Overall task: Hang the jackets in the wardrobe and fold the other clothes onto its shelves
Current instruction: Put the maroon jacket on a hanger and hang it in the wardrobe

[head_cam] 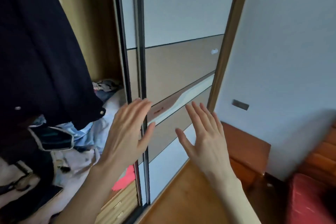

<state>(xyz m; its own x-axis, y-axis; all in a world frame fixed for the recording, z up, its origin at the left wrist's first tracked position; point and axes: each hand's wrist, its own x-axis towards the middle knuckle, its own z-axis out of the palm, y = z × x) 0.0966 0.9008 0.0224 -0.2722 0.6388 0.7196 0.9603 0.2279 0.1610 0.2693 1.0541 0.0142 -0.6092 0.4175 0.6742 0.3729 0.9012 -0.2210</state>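
Before the sliding wardrobe door [181, 63], left hand [127, 132] and right hand [203, 132] spread flat, gripping nothing.

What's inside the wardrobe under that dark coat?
Under the dark coat lies a heap of clothes in the wardrobe. The coat covers whatever is further left.
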